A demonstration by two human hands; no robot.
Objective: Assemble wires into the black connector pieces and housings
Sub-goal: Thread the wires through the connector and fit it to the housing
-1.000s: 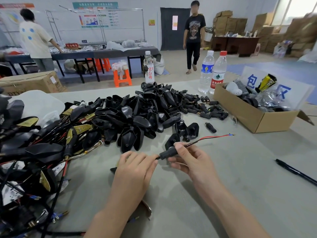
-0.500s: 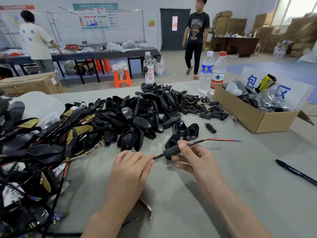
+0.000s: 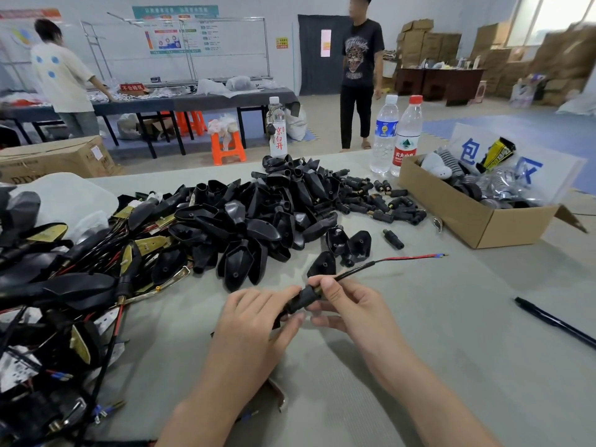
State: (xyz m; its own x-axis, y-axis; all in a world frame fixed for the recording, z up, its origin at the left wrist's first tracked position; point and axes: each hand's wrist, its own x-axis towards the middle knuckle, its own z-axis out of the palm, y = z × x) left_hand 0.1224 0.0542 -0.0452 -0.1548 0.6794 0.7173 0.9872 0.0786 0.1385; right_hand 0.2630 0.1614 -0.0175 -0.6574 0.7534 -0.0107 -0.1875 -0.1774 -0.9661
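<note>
Head view: left hand (image 3: 258,317) and right hand (image 3: 351,304) both pinch the connector (image 3: 304,298), probably steadying it so the wire (image 3: 403,259) threads through rightward.

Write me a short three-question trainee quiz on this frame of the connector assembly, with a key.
1. True or false: the pen lies on the table to the right of the right hand.
2. Multiple choice: what do the left hand and the right hand pinch between them? A) a bottle cap B) the black connector piece with its wire C) a screwdriver
3. Count: how many bottles stand on the table?
Key: 1 true; 2 B; 3 three.
</note>
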